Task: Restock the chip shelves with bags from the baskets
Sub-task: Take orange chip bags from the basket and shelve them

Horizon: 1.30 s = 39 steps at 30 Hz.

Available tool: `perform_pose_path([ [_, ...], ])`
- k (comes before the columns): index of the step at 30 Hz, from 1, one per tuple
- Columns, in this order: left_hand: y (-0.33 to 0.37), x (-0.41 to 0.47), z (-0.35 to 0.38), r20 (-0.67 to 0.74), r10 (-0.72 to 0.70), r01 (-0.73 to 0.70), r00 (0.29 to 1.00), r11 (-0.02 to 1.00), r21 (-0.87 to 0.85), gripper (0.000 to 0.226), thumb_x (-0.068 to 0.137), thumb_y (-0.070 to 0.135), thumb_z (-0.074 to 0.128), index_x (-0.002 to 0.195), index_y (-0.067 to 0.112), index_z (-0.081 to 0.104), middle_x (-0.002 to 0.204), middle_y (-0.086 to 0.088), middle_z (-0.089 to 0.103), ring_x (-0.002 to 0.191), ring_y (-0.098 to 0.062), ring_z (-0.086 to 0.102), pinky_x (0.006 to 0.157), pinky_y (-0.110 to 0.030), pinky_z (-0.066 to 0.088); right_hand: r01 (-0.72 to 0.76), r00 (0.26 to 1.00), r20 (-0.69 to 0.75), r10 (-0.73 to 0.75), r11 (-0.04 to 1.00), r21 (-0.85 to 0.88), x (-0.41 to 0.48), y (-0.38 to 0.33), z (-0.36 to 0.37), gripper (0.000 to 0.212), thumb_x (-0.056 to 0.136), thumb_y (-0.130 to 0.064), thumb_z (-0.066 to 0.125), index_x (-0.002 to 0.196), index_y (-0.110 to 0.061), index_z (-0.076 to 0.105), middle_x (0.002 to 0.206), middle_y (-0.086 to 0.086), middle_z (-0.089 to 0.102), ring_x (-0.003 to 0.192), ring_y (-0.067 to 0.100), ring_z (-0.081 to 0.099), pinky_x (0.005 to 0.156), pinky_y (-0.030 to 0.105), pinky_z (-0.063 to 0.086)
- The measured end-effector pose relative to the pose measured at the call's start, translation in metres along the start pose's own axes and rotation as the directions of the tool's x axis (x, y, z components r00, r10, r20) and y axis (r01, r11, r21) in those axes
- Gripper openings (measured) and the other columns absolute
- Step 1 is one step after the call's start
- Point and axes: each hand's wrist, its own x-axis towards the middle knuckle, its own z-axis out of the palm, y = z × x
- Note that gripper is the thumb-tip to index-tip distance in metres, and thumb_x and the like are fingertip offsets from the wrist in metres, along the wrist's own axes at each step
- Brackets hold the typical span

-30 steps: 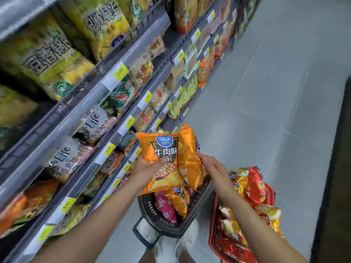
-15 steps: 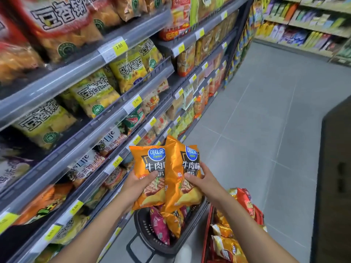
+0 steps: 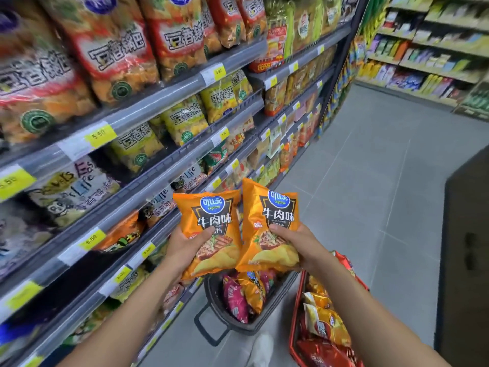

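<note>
Head view takes in the chip shelves (image 3: 169, 91) running up your left side, tier on tier of bags behind grey price rails, with the tiled floor (image 3: 370, 181) open to your right. Down by your feet sit the black basket (image 3: 209, 290), a few bags in it, and just beside it the red basket (image 3: 294, 329), well filled.

A second ago the two orange beef-flavour bags were bunched one over the other just above the black basket. Now you have them lifted in front of the middle shelves and parted, side by side, fronts facing you. Your left grip (image 3: 182, 247) is clasped round the left orange bag (image 3: 211, 215), thumb across its face. Your right grip (image 3: 299, 245) is clasped round the right orange bag (image 3: 275, 221) the same way (their lower edges look to be touching, no more). Both bags are in the air, resting on no shelf.

I judge the picking done and the placing next: you are likely hunting for their row. An orange pack (image 3: 124, 234) on the shelf just left of your left grip may mark it, though it is too blurred to match.
</note>
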Motion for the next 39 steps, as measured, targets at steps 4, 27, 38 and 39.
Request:
perform_pose_path([
  [4, -0.004, -0.039, -0.021, -0.036, 0.035, -0.035, 0.999, 0.999, 0.000, 0.042, 0.079, 0.037, 0.089, 0.113, 0.025, 0.067, 0.096, 0.001, 0.080, 0.088, -0.025, 0.078, 0.084, -0.047, 0.062, 0.130, 0.976, -0.148, -0.159, 0.973, -0.189, -0.043, 0.004, 0.014, 0.052, 0.072, -0.023, 0.092, 0.116, -0.024, 0.063, 0.103, -0.002, 0.079, 0.092, 0.020, 0.077, 0.085, 0.041, 0.062],
  [27, -0.001, -0.247, -0.017, -0.293, 0.241, -0.281, 0.925, 0.954, -0.103, 0.050, 0.080, 0.028, 0.089, 0.123, 0.031, 0.064, 0.107, 0.007, 0.080, 0.097, -0.018, 0.077, 0.094, -0.050, 0.060, 0.417, 0.862, 0.050, -0.505, 0.649, -0.636, -0.196, -0.029, 0.021, 0.111, 0.049, -0.066, 0.092, 0.138, -0.025, 0.039, 0.123, -0.004, 0.066, 0.113, 0.022, 0.064, 0.100, 0.051, 0.054],
  [38, -0.004, -0.399, -0.097, -0.631, 0.226, -0.350, 0.742, 0.934, -0.076, 0.082, 0.069, 0.056, 0.092, 0.136, 0.028, 0.053, 0.125, 0.009, 0.070, 0.111, -0.018, 0.069, 0.101, -0.045, 0.054, 0.640, 0.767, 0.410, -0.494, 0.538, -0.549, -0.258, -0.031, 0.131, 0.094, 0.071, -0.042, 0.092, 0.146, -0.019, 0.041, 0.117, -0.018, 0.056, 0.115, 0.011, 0.056, 0.107, 0.045, 0.046],
  [39, -0.006, -0.404, -0.104, -0.653, 0.229, -0.351, 0.722, 0.935, -0.060, 0.093, 0.060, 0.066, 0.092, 0.136, 0.028, 0.056, 0.123, 0.007, 0.073, 0.109, -0.018, 0.072, 0.100, -0.046, 0.056, 0.652, 0.756, 0.426, -0.496, 0.529, -0.543, -0.258, -0.029, 0.139, 0.089, 0.069, -0.042, 0.092, 0.142, -0.022, 0.045, 0.113, -0.017, 0.061, 0.109, 0.013, 0.060, 0.103, 0.044, 0.050],
])
